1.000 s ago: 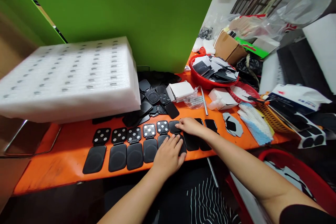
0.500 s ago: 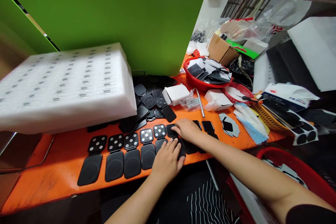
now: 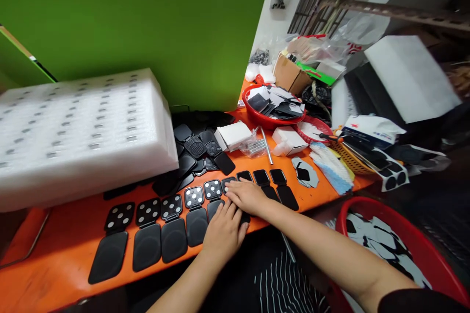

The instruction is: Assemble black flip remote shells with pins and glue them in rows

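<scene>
Folding black pads stand opened out in a row, each a small square half hinged to a larger half. Several square halves, such as this dotted square (image 3: 194, 196), carry round white dots; the squares at the right end show none. My left hand (image 3: 224, 231) lies with fingers stretched over the larger halves, touching them. Just above it, my right hand (image 3: 246, 196) bends over a partly covered square (image 3: 228, 183), fingers together, with a small white disc (image 3: 226, 189) at their tips. My hands overlap at the fingers and hide the pads beneath.
A white foam block (image 3: 84, 132) fills the back left of the orange table (image 3: 58, 254). Loose black pads (image 3: 198, 146) are piled behind the row. Farther right are a red basin (image 3: 275, 118), white boxes (image 3: 233, 136) and a metal rod (image 3: 266, 145). A red tub (image 3: 440, 254) stands lower right.
My right hand has come left and down to my left hand, uncovering squares on the right. A white disc now shows at its fingertips. The view has shifted to the right.
</scene>
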Demonstrator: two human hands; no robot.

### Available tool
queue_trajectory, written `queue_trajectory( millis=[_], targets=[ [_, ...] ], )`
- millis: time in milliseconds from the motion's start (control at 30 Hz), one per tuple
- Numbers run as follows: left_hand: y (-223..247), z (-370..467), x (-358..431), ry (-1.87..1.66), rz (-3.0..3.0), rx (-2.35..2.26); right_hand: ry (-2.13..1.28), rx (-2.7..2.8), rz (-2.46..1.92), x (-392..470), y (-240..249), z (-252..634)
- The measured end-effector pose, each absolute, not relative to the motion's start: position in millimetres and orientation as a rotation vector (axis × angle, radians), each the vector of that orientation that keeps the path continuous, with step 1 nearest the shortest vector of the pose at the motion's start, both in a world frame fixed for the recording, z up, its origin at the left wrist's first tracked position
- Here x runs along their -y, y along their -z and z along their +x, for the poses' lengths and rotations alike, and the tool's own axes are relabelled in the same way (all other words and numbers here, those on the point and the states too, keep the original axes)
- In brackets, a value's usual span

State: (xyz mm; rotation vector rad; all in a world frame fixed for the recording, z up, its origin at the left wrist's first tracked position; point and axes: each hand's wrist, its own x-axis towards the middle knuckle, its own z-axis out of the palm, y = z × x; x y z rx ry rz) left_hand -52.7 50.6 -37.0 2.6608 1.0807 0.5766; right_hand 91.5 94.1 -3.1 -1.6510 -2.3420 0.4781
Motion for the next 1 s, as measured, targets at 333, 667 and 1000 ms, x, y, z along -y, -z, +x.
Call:
queue_trajectory(
  millis=[333, 667, 1000],
  targets=[
    [32.0, -41.2, -44.2, -0.532, 2.547, -1.085, -0.046, 1.828, -2.529, -46.0, -7.5, 291.5],
    [22.6, -91.7, -53.8, -0.576, 2.586, -1.165, 0.054, 1.953, -2.534, -45.5, -22.0, 304.0],
    [33.4, -96.0, -57.9, -0.649, 2.579, -1.237, -1.261, 1.634, -1.617, -97.1, -10.1, 103.8]
  ],
)
